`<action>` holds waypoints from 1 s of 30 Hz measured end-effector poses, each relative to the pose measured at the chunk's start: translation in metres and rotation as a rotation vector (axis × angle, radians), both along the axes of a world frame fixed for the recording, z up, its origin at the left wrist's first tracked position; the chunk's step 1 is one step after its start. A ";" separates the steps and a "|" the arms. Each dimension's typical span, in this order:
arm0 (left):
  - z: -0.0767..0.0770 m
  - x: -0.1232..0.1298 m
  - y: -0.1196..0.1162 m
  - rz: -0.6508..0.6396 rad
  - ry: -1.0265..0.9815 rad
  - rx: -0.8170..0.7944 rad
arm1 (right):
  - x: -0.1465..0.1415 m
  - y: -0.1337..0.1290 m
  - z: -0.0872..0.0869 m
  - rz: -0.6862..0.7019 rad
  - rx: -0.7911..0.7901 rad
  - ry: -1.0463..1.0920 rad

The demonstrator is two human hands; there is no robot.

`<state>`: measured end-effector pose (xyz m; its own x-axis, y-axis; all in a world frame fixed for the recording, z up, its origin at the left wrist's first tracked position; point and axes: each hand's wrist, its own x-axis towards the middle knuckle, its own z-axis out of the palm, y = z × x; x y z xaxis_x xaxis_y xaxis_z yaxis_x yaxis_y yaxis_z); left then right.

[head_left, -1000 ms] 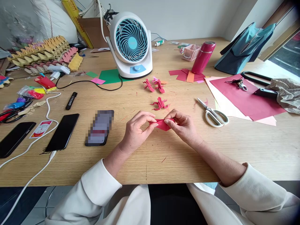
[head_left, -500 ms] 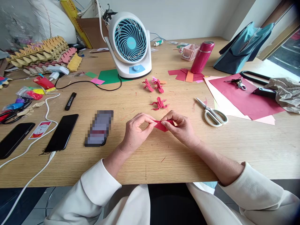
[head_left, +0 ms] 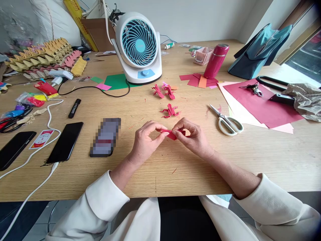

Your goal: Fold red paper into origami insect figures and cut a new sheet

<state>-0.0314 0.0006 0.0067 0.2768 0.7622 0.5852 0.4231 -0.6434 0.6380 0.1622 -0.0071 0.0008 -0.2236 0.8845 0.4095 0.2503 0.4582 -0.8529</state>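
Observation:
Between my hands is a small piece of folded red paper [head_left: 172, 135], held just above the wooden table. My left hand [head_left: 147, 137] pinches its left end between thumb and forefinger. The thumb and forefinger of my right hand [head_left: 192, 135] grip its middle and right part, hiding some of the folds. Just beyond my fingertips stands a red folded paper figure [head_left: 170, 110] with thin curled limbs. Two similar figures, one on the left [head_left: 157, 91] and one on the right [head_left: 169, 92], sit farther back.
White-handled scissors [head_left: 227, 122] lie open to the right, near large red paper sheets [head_left: 260, 103]. A fan [head_left: 140, 47] stands at the back, a red flask [head_left: 217, 62] to its right. Phones, including a black one [head_left: 65, 142], and a white cable [head_left: 51, 113] lie left.
The left end of the folded paper now shows as a narrower strip between my left fingers. My hands have hardly moved, and both still pinch the paper.

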 end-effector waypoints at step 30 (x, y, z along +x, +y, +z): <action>0.003 -0.002 0.001 -0.075 0.032 0.023 | 0.003 0.000 -0.008 0.008 0.252 -0.159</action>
<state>-0.0331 0.0015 0.0095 0.3514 0.7252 0.5921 0.3930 -0.6883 0.6098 0.1648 -0.0068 -0.0069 -0.3089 0.7574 0.5753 0.3669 0.6530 -0.6626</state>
